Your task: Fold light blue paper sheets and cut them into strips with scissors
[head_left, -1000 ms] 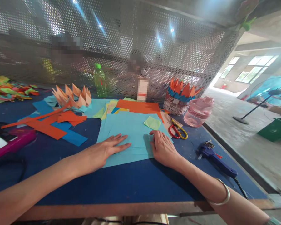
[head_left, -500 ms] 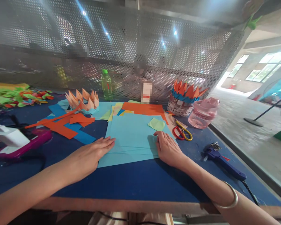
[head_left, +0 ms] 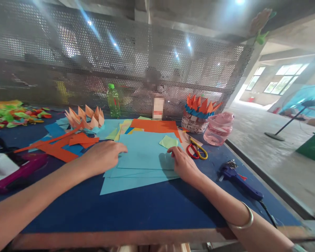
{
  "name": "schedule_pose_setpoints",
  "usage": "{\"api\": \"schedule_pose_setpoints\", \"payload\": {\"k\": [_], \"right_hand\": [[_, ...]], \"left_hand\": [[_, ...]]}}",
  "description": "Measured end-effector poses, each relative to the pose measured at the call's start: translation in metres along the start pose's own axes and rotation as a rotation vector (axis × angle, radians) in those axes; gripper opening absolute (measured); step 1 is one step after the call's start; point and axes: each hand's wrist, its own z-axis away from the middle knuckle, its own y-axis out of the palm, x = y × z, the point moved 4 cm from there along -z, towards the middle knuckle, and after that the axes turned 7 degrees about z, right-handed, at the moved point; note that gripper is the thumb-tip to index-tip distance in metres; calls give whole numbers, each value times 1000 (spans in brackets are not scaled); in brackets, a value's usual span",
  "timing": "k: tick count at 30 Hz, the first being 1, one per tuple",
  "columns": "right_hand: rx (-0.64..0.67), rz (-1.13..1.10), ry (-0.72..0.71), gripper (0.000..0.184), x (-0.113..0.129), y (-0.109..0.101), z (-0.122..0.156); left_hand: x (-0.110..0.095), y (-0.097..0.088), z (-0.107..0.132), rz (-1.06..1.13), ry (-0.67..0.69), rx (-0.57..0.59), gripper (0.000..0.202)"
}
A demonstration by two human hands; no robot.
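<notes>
A stack of light blue paper sheets [head_left: 139, 182] lies in front of me, its lower edges fanned unevenly. My left hand [head_left: 107, 157] is at the left side of the top light blue sheet [head_left: 141, 154], thumb and fingers closed at its edge. On the opposite edge, my right hand [head_left: 185, 166] has its fingers curled over the same sheet, with the fingertips hidden beneath the hand in part. Just beyond the right fingers rests a small pale green paper square [head_left: 168, 141]. Red-and-yellow-handled scissors [head_left: 196, 150] lie right of the stack.
Left are a folded peach paper ring [head_left: 85, 119], orange strips [head_left: 60, 148] and a purple power strip [head_left: 28, 171]. Behind stand a green bottle [head_left: 113, 101] and an orange-and-blue paper piece [head_left: 199, 108]. Right are a pink water bottle [head_left: 219, 129] and a blue glue gun [head_left: 241, 182].
My left hand, flat on the paper before, has bent its fingers in at the sheet's edge. The top sheet now sits more distinctly offset from those below. The view has shifted slightly.
</notes>
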Motion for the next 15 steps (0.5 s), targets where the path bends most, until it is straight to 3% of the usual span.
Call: {"api": "schedule_pose_setpoints", "payload": {"k": [3, 6, 11, 15], "right_hand": [[-124, 22, 91, 30, -17, -8, -12], [-85, 91, 179, 26, -31, -10, -28], [28, 155, 204, 43, -41, -1, -55], [19, 91, 227, 60, -51, 6, -67]], "left_hand": [[-7, 0, -28, 105, 53, -5, 40], [-7, 16, -47, 211, 129, 59, 36], [7, 43, -52, 254, 179, 125, 67], [13, 44, -47, 133, 160, 90, 78]]}}
